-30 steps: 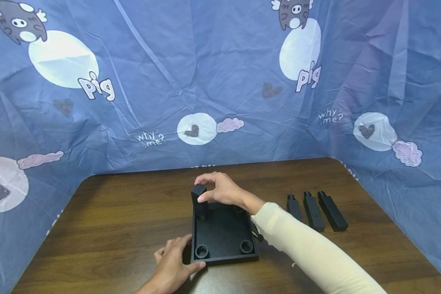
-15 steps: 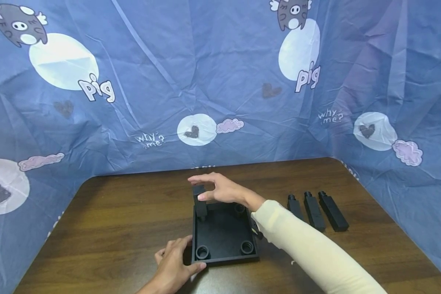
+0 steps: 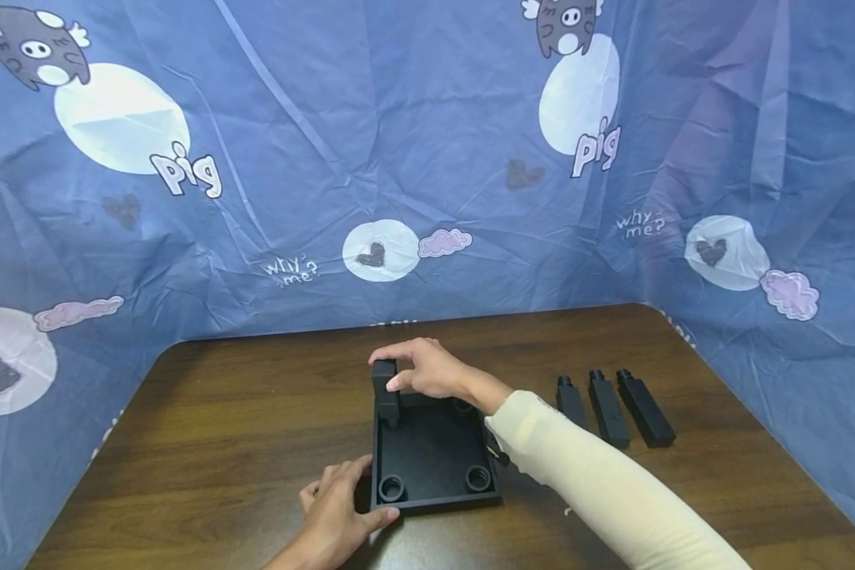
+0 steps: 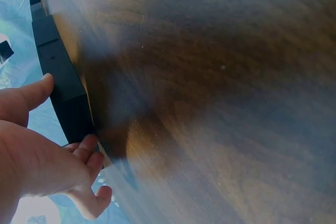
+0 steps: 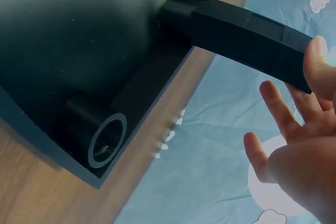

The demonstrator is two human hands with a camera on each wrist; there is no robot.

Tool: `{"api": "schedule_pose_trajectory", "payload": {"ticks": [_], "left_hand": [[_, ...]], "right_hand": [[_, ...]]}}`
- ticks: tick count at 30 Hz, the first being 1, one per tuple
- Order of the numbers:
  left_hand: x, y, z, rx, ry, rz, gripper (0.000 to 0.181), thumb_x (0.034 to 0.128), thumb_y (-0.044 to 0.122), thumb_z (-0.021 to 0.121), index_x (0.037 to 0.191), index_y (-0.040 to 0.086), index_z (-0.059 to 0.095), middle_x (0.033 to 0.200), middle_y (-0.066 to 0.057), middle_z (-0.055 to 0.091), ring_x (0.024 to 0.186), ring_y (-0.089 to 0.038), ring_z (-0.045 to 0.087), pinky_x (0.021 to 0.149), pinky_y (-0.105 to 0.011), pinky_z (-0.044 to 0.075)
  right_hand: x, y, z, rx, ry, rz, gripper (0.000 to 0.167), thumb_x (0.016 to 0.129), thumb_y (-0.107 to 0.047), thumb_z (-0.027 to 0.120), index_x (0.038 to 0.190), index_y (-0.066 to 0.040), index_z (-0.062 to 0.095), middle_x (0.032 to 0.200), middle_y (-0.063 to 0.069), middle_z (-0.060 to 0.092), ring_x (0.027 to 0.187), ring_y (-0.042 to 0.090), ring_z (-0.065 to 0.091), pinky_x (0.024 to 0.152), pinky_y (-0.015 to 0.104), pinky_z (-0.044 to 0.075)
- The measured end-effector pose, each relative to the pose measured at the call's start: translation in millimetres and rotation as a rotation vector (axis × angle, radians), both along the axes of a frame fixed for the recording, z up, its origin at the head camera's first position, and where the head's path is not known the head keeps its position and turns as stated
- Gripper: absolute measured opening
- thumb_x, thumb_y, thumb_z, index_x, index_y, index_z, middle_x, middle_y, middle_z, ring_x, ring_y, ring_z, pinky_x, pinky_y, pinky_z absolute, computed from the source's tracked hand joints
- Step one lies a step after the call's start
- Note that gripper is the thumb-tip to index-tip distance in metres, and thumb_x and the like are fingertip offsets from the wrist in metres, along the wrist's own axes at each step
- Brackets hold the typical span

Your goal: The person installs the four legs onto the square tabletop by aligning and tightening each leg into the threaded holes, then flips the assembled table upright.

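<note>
A black, shallow square tray-like tabletop (image 3: 431, 451) lies rim up, with round threaded sockets at its corners. One square black leg (image 3: 385, 380) stands upright in the far left corner; the joint at its base is hard to make out. My right hand (image 3: 431, 368) pinches the leg's upper end between thumb and index finger. In the right wrist view the other fingers stay spread away from the leg (image 5: 252, 38). At the near left corner, my left hand (image 3: 335, 503) holds the tabletop, thumb on the front edge and fingers along the left side.
Three loose black legs with threaded tips, among them a long one (image 3: 644, 408), lie to the right on the brown wooden table (image 3: 256, 412). A blue patterned cloth (image 3: 427, 158) hangs behind and on the sides. My right forearm crosses in front of the nearest leg.
Half a second ago my right fingers were spread and loosened from the leg; now they pinch it again. The leg has turned slightly about its length. My left hand stays put.
</note>
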State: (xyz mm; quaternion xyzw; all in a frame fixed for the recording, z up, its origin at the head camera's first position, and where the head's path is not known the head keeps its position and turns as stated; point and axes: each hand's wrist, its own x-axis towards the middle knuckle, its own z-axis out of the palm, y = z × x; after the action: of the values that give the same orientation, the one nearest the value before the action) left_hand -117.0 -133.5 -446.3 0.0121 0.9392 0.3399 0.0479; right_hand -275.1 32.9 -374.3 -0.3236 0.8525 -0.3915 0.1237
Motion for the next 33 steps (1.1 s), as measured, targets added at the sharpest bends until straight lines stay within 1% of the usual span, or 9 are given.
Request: {"api": "schedule_pose_trajectory", "payload": {"ticks": [5, 7, 10, 13, 16, 19, 23, 29, 33], "left_hand": [[-0.8, -0.1, -0.2, -0.002, -0.008, 0.002, 0.078, 0.0708, 0.035, 0.086, 0.133, -0.001, 0.054, 0.12, -0.011, 0.061, 0.116, -0.033, 0.047, 0.092, -0.064, 0.019], [-0.7, -0.1, -0.6, -0.004, -0.004, 0.004, 0.078, 0.0707, 0.035, 0.087, 0.132, -0.001, 0.054, 0.12, -0.011, 0.061, 0.115, -0.033, 0.047, 0.093, -0.064, 0.019], [-0.2, 0.1, -1.3, -0.003, 0.006, 0.007, 0.078, 0.0704, 0.034, 0.087, 0.132, -0.001, 0.054, 0.12, -0.011, 0.062, 0.115, -0.033, 0.047, 0.092, -0.064, 0.019], [0.1, -0.3, -1.0, 0.0, 0.012, 0.008, 0.078, 0.0701, 0.033, 0.087, 0.132, -0.001, 0.054, 0.119, -0.01, 0.062, 0.115, -0.033, 0.048, 0.092, -0.064, 0.019], [0.3, -1.4, -0.5, 0.002, 0.017, 0.002, 0.078, 0.0702, 0.034, 0.087, 0.132, -0.001, 0.054, 0.119, -0.01, 0.062, 0.115, -0.033, 0.048, 0.092, -0.064, 0.02], [0.3, -2.0, -0.2, 0.004, 0.012, -0.005, 0.079, 0.0705, 0.035, 0.087, 0.132, -0.001, 0.053, 0.119, -0.01, 0.062, 0.115, -0.033, 0.047, 0.092, -0.064, 0.02], [0.6, -1.4, -0.8, 0.011, 0.013, -0.006, 0.079, 0.0705, 0.034, 0.087, 0.133, -0.001, 0.053, 0.119, -0.009, 0.062, 0.115, -0.033, 0.047, 0.092, -0.064, 0.019], [1.2, -0.7, -1.9, 0.01, 0.033, -0.002, 0.079, 0.0695, 0.034, 0.087, 0.132, -0.001, 0.054, 0.118, -0.009, 0.063, 0.114, -0.032, 0.048, 0.092, -0.062, 0.019], [1.4, -0.5, -2.0, 0.011, 0.049, -0.001, 0.079, 0.0692, 0.034, 0.087, 0.132, -0.001, 0.054, 0.118, -0.009, 0.063, 0.114, -0.031, 0.048, 0.092, -0.061, 0.02]], "right_hand": [[1.3, -1.2, -3.1, 0.002, 0.041, -0.042, 0.041, 0.083, -0.01, 0.075, 0.122, -0.022, 0.069, 0.116, -0.002, 0.067, 0.092, 0.012, 0.058, 0.076, 0.023, 0.045], [1.6, -1.7, -4.2, 0.004, 0.065, -0.051, 0.041, 0.082, -0.011, 0.076, 0.121, -0.023, 0.069, 0.113, -0.004, 0.069, 0.092, 0.011, 0.057, 0.078, 0.024, 0.046], [2.2, -2.2, -5.8, -0.009, 0.072, -0.05, 0.041, 0.082, -0.011, 0.076, 0.121, -0.022, 0.069, 0.114, -0.003, 0.069, 0.097, 0.016, 0.059, 0.084, 0.028, 0.047], [2.6, -1.7, -6.6, -0.02, 0.071, -0.026, 0.042, 0.084, -0.011, 0.074, 0.125, -0.019, 0.067, 0.121, 0.001, 0.067, 0.105, 0.019, 0.058, 0.091, 0.033, 0.045], [3.8, 0.4, -6.3, 0.0, 0.076, 0.005, 0.048, 0.086, -0.011, 0.072, 0.132, -0.02, 0.062, 0.13, 0.003, 0.061, 0.117, 0.019, 0.053, 0.097, 0.037, 0.043], [5.4, 5.0, -5.2, 0.024, 0.091, 0.023, 0.057, 0.087, -0.013, 0.072, 0.141, -0.023, 0.054, 0.137, 0.001, 0.057, 0.125, 0.02, 0.048, 0.102, 0.04, 0.04], [7.8, 17.3, 0.0, 0.018, 0.118, 0.018, 0.064, 0.088, -0.016, 0.073, 0.146, -0.024, 0.046, 0.139, -0.001, 0.054, 0.126, 0.019, 0.045, 0.103, 0.045, 0.037], [11.3, 50.5, 7.0, 0.043, 0.245, -0.006, 0.06, 0.087, -0.017, 0.074, 0.143, -0.022, 0.051, 0.141, -0.004, 0.053, 0.127, 0.017, 0.044, 0.105, 0.049, 0.027], [12.2, 70.7, 4.0, 0.046, 0.279, -0.035, 0.059, 0.087, -0.016, 0.074, 0.142, -0.021, 0.052, 0.139, -0.003, 0.055, 0.126, 0.018, 0.045, 0.103, 0.051, 0.027]]}}
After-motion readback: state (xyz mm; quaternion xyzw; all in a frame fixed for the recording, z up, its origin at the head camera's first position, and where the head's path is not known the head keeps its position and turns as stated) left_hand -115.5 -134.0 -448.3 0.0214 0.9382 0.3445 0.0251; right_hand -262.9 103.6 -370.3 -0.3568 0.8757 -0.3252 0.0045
